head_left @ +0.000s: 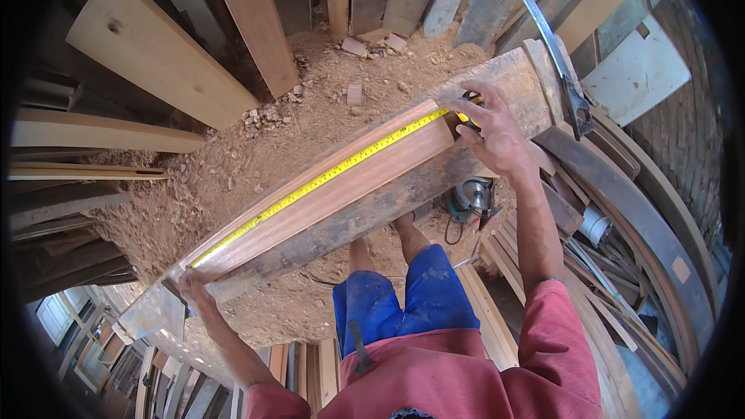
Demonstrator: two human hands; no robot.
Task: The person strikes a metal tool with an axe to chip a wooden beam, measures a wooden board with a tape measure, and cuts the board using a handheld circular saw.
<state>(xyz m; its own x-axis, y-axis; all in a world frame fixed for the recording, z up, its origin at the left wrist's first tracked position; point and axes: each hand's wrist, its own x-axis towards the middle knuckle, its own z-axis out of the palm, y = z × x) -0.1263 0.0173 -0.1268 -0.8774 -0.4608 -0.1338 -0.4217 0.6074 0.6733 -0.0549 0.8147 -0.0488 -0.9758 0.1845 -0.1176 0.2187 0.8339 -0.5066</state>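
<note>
A yellow tape measure blade (341, 169) is drawn out along a reddish wooden board (349, 194), which lies on a long, worn bench plank (365, 221). My right hand (499, 130) grips the tape's dark case (466, 112) at the board's right end. At the far left end, my left hand (195, 290) is closed at the tape's tip, by the board's edge; its fingertips are small and partly hidden. A metal square (555, 54) with a dark stock lies across the bench's right end.
A circular saw (473, 198) sits on the floor beyond the bench's near edge, right of my legs. Sawdust and wood scraps (355, 93) cover the ground. Planks (155, 50) lean along the far side and left. Curved boards (636, 206) and a white container (594, 225) are piled right.
</note>
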